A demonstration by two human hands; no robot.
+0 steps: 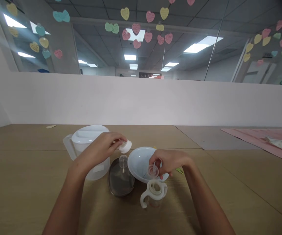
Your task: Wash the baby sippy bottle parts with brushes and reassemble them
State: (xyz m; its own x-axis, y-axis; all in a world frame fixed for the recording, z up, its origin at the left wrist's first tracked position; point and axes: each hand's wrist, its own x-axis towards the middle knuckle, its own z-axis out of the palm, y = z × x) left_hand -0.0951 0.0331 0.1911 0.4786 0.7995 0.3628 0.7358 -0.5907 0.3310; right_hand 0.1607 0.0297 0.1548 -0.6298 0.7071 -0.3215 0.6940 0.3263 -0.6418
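Note:
My left hand is closed on a small white cap, held above a dark oval tray. A small clear cup-like piece stands on that tray. My right hand pinches a small clear round piece at the near edge of a white bowl. Just below it stands a small clear cup with a white two-handled collar, its top uncovered. The clear piece is above the cup's opening; whether they touch, I cannot tell.
A white lidded pitcher stands at the left, partly behind my left arm. Something yellow-green shows beside the bowl, mostly hidden. A pink cloth lies at the far right. A white wall rises behind the brown table.

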